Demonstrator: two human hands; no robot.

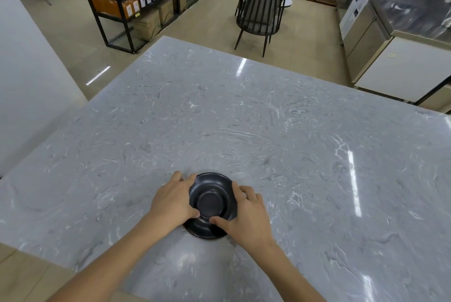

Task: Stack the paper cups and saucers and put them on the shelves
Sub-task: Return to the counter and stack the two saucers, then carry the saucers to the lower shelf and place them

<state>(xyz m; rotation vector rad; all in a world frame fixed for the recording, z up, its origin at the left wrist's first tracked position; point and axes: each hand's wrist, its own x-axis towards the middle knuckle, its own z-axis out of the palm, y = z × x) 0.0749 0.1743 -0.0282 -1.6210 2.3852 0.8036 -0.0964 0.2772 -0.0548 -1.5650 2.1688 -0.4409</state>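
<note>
L hand point(173, 200) sits on the left rim of the black saucer stack point(210, 204), thumb on the near rim, fingers curled over the far-left edge. R hand point(249, 211) mirrors it on the right rim, thumb at near side. Both hands half-closed on the stack, touching it; neither is nearer. Stack looks like two saucers, upper one offset toward the far side. It's round, so no long axis. It rests on the marble countertop point(292, 131) near the near edge, about mid-width. Shelving unit point(136, 1) w/ jars is well apart, beyond the far-left corner, so the carry goes forward-left, I'd judge. Jar labels too small to read. No paper cups in view.
</note>
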